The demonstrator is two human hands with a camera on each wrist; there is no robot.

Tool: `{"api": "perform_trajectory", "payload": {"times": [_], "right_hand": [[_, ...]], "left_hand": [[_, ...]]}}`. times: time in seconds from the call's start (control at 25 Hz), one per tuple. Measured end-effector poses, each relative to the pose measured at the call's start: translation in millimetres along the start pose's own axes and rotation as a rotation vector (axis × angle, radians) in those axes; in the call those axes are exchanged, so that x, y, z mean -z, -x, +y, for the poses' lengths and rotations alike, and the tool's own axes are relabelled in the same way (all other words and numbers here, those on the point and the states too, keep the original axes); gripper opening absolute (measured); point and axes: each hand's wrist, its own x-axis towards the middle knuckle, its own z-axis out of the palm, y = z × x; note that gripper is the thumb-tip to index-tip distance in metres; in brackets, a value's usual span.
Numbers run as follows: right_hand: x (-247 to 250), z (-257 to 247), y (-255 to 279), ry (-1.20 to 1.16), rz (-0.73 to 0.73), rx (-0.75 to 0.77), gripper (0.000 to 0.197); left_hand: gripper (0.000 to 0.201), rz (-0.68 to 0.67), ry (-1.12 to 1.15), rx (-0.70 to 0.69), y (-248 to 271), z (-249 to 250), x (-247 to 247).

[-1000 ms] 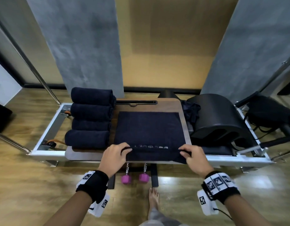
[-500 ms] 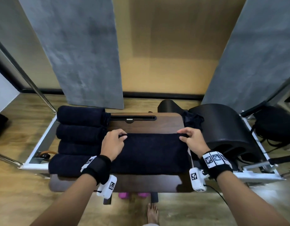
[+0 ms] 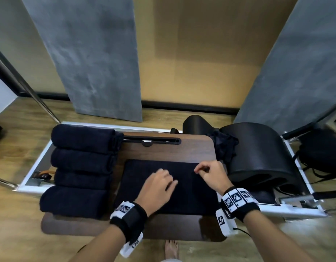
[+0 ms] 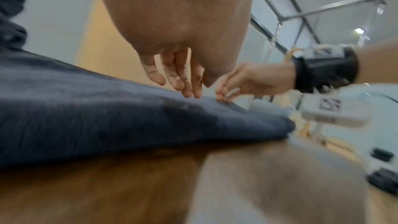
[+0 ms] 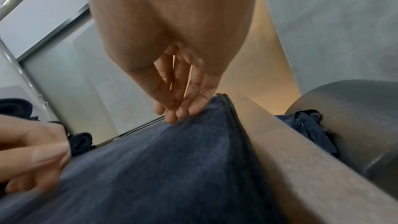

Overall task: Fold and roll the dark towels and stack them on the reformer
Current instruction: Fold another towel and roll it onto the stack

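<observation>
1. Hard to read first: the left wrist view is smeared with motion blur, so the wooden board (image 4: 107,185) and the cloth edge melt together; the head view cuts both forearms off at the bottom edge.
2. A crumpled dark cloth (image 3: 224,146) sits wedged between the board and the black barrel (image 3: 261,157); what it is exactly, hard to say.
3. The folded towel (image 3: 169,186) lies flat on the wooden board of the reformer (image 3: 295,207), its near part hidden under both hands and wrists.
4. Left hand (image 3: 156,186) is over the middle of the towel, palm down, fingers (image 4: 174,74) extended and loosely together, tips right at the cloth; nothing is gripped. Whether they press or merely graze it, cannot tell.
5. Right hand (image 3: 212,175) is at the towel's far right corner, knuckles up, fingers curled. In the right wrist view the fingertips (image 5: 183,110) bunch together against the thumb right on the cloth surface beside the hemmed edge; whether any fabric is caught between them, cannot tell.
6. Four rolled towels (image 3: 82,167) lie side by side in a row at the board's left end, just beside the flat one.
7. A bare foot (image 3: 171,248) peeks in on the floor below the board.
</observation>
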Motion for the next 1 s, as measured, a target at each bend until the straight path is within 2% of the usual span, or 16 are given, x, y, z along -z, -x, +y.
{"api": "perform_trajectory", "payload": {"times": [0.08,0.2,0.36,0.48,0.56,0.68,0.8,0.88,1.0], "right_hand": [[1,3,6,0.075,-0.027,-0.029,0.025],[4,5,28,0.165,-0.093,-0.072,0.026],[-16,-12,81,0.201,-0.351,0.055,0.024],[-42,-21,127,0.036,-0.422,0.159,0.029],[-58,-18,149,-0.06,-0.388,0.196,0.038],[-72,-8,173,-0.148,-0.155,0.198,0.039],[-81,-5,194,-0.07,-0.044,0.24,0.04],[-84,-5,203,0.07,-0.077,0.281,0.053],[-87,-9,208,0.32,-0.113,0.307,0.066]], "left_hand": [[0.035,-0.089,-0.111,-0.023,13,4,-13],[0.029,-0.059,-0.274,0.05,24,0,-12],[0.038,-0.107,-0.375,0.161,27,1,-7],[0.054,-0.173,-0.356,0.172,53,4,-11],[0.063,-0.175,-0.338,0.124,85,5,-13],[0.079,-0.119,-0.279,0.069,132,9,-20],[0.093,-0.191,-0.298,0.068,164,7,-27],[0.087,-0.241,-0.33,0.074,173,5,-26],[0.065,-0.164,-0.255,0.094,173,10,-15]]}}
